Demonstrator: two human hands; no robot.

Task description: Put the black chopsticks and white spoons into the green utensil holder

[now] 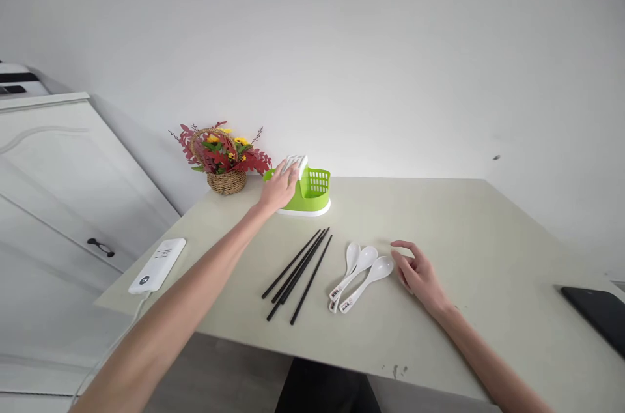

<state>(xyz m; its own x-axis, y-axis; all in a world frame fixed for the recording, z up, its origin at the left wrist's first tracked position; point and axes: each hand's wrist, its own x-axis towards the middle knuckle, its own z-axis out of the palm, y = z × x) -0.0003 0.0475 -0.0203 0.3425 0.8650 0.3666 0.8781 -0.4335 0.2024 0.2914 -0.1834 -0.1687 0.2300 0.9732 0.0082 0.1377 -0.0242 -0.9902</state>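
My left hand [279, 190] reaches to the back of the table. Its fingers close over the white top part of a green cutlery holder [306, 203] with slotted sides and a white base; part of the holder is hidden behind the hand. My right hand [415, 275] rests on the table with nothing in it, its index finger stretched out and the others loosely bent. Just left of it lie white spoons [374, 275], overlapping, with small labels on their handles. Several black chopsticks [301, 270] lie in a loose bunch further left.
A wicker basket of artificial flowers [226, 181] stands at the back left against the wall. On the left edge lies a white power bank [159, 264] with a cable. A black phone-like object [596, 315] lies far right. A white cabinet [73, 185] adjoins the table [439, 217].
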